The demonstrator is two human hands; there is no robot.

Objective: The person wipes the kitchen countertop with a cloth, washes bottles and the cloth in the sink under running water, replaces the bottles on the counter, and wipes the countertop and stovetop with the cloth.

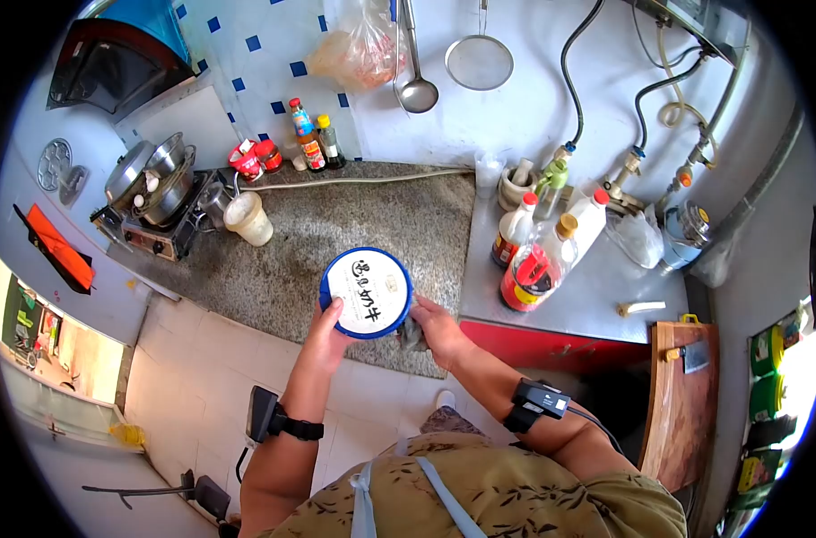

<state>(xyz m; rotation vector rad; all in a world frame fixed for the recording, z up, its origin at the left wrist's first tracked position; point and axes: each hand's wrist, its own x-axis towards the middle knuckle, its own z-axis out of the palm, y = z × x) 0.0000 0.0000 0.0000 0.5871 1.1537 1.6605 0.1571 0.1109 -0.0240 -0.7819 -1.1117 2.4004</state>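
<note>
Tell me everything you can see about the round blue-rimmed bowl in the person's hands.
The bowl is round, with a deep blue rim and a white face bearing black handwritten-style characters. It looks like glazed ceramic or enamel. It is tilted so that white face is toward the camera, held above the front edge of the speckled granite counter. The left hand holds its lower left rim; the right hand presses a dark cloth against its lower right edge.

The speckled stone worktop (363, 224) carries a portable stove (157, 235) at far left, a cream jug (249, 219) beside it, sauce bottles (316, 139) along the wall and oil bottles (542, 247) at right.
</note>
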